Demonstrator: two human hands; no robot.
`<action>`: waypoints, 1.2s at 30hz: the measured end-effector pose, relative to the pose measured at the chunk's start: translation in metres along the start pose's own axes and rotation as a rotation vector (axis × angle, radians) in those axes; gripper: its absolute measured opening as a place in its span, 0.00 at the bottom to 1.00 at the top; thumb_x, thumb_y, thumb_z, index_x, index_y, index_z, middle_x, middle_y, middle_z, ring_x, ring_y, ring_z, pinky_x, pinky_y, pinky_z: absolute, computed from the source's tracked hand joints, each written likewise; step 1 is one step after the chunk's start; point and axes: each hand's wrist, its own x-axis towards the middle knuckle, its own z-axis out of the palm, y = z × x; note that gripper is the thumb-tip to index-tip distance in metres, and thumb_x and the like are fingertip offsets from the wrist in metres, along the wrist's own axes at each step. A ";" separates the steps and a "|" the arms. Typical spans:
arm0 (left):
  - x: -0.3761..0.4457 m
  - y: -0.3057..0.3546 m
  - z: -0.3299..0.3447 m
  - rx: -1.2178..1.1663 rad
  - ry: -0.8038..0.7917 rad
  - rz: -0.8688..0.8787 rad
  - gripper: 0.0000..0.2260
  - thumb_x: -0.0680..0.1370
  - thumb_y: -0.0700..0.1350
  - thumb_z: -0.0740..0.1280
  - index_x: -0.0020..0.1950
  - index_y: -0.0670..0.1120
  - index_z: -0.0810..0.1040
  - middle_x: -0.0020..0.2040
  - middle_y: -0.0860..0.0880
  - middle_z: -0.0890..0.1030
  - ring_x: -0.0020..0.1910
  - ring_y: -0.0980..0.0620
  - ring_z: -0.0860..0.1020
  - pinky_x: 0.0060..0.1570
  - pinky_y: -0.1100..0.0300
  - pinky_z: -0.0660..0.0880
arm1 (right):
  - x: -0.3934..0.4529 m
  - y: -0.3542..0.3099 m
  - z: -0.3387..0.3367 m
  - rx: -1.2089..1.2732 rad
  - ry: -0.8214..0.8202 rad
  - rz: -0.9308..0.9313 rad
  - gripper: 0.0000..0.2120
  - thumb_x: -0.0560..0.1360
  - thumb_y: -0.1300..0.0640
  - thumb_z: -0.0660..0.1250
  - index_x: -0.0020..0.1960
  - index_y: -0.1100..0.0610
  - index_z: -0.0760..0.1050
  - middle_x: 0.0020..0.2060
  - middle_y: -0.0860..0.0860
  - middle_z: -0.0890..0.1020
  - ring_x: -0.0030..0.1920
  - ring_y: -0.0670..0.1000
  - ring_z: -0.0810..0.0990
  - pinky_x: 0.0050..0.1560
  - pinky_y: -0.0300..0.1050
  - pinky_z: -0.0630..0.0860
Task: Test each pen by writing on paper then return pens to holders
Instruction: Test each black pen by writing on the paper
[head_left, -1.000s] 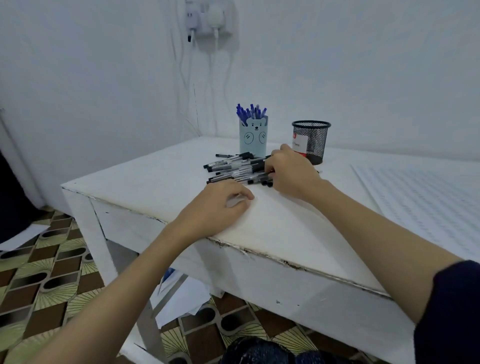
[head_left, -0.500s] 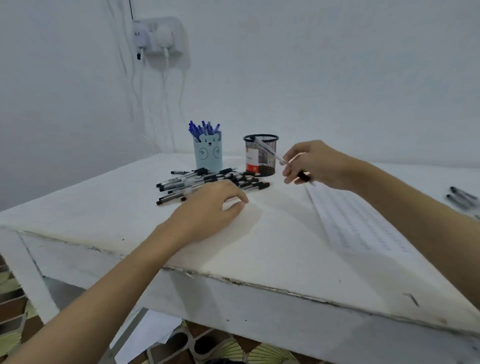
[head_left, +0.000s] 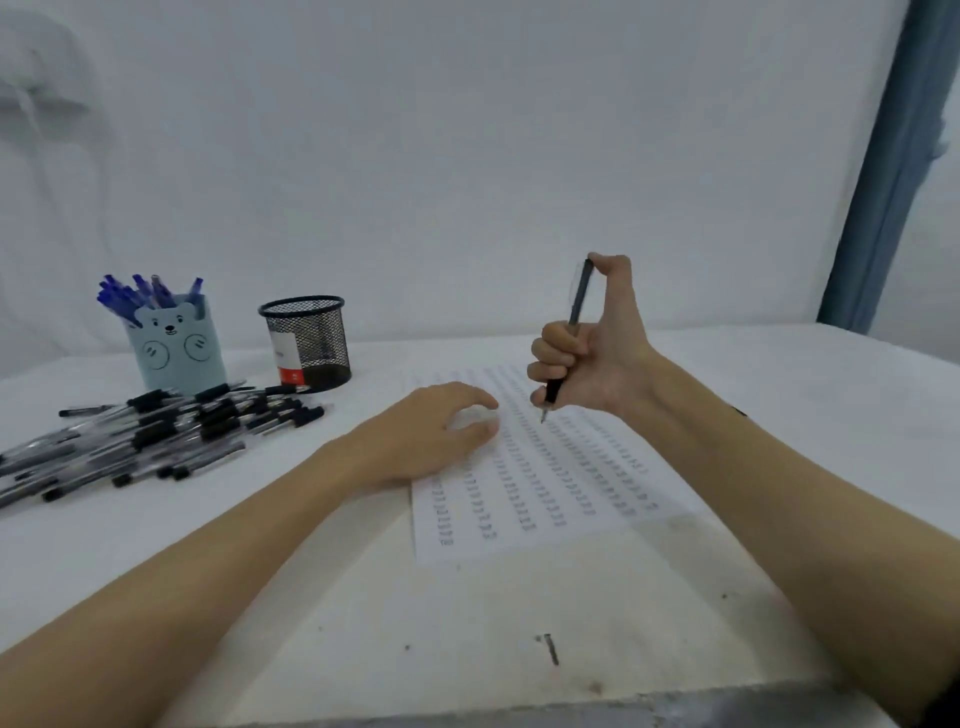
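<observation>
My right hand grips a black pen upright in a fist, thumb on its top end, tip just above the paper. The sheet is covered with rows of small marks. My left hand rests on the paper's left edge with fingers loosely spread. A pile of several black pens lies on the table at the left. Behind it stand a light blue bear-faced holder full of blue pens and a black mesh holder whose inside I cannot see.
The white table has a worn front edge and dark marks near it. A white wall runs behind, with a plug and cables at the upper left. A blue-grey vertical frame stands at the far right.
My right hand has carried a pen from near the mesh holder to the paper and turned it upright. My left hand has shifted onto the paper's edge. My view has swung right.
</observation>
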 end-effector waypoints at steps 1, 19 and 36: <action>0.003 0.000 0.004 0.000 -0.036 0.021 0.18 0.79 0.58 0.58 0.68 0.57 0.68 0.69 0.59 0.68 0.68 0.59 0.64 0.62 0.64 0.59 | 0.001 0.000 -0.004 0.019 0.014 -0.008 0.31 0.62 0.27 0.57 0.28 0.53 0.51 0.29 0.49 0.52 0.34 0.50 0.50 0.40 0.45 0.50; 0.014 -0.023 0.005 -0.098 0.210 0.028 0.13 0.77 0.57 0.62 0.61 0.59 0.76 0.67 0.60 0.72 0.67 0.62 0.67 0.64 0.65 0.60 | 0.004 0.026 -0.050 -0.837 0.306 -0.418 0.21 0.76 0.53 0.64 0.28 0.62 0.75 0.22 0.55 0.74 0.21 0.49 0.68 0.25 0.39 0.65; 0.012 -0.013 0.010 -0.164 -0.051 0.021 0.17 0.73 0.63 0.62 0.62 0.66 0.71 0.66 0.66 0.69 0.63 0.67 0.64 0.58 0.69 0.58 | 0.004 0.031 -0.055 -1.034 0.516 -0.491 0.20 0.67 0.70 0.60 0.20 0.57 0.59 0.20 0.55 0.72 0.14 0.46 0.65 0.17 0.31 0.57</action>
